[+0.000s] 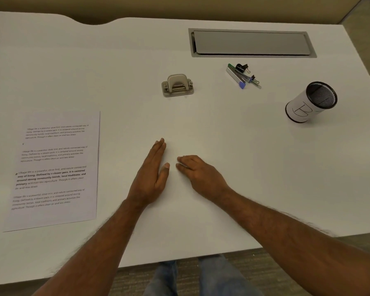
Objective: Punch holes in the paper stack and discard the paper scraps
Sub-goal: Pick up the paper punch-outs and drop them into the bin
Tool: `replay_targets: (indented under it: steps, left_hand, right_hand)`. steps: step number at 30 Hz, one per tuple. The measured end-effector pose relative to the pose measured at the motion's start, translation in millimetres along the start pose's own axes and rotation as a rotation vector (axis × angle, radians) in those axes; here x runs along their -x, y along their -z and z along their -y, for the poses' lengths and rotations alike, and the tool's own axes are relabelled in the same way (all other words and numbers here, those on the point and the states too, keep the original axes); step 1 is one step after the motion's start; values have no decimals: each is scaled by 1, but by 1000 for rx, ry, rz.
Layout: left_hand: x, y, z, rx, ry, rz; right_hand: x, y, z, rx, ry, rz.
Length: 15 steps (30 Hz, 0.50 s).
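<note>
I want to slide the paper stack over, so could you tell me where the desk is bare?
Bare desk lies between the hole punch and the left hand and right hand, and from there across to the mesh cup. It is crowded around the binder clips.

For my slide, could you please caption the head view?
Left hand and right hand rest on the desk; paper stack, hole punch and cup untouched.

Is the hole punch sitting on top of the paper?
No, the hole punch stands on the bare desk, well apart from the paper stack lying off to its left.
</note>
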State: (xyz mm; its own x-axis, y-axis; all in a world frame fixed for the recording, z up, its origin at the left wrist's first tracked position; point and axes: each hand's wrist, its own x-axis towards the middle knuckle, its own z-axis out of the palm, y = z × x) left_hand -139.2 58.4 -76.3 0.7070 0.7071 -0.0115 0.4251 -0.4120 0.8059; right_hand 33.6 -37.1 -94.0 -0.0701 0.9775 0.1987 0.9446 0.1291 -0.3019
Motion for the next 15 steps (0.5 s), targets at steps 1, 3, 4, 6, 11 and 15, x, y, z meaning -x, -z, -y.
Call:
replay_targets:
  steps: [1,3,4,6,11,15]
  left_hand:
    - [0,0,0,-4,2,0]
    - [0,1,1,-10,8,-3]
    - [0,1,1,-11,9,-4]
    - [0,1,1,-12,10,-9]
    - [0,-3,1,-1,15,-24]
    - [0,-5,-1,-1,3,-31]
  right_hand:
    - [0,0,0,6,14,-12]
    - [-2,1,0,18,30,-15]
    - [-3,2,0,29,36,-12]
    - [-7,4,1,64,48,-16]
    - [-16,1,-1,149,109,-49]
    - [-22,2,-5,170,146,-89]
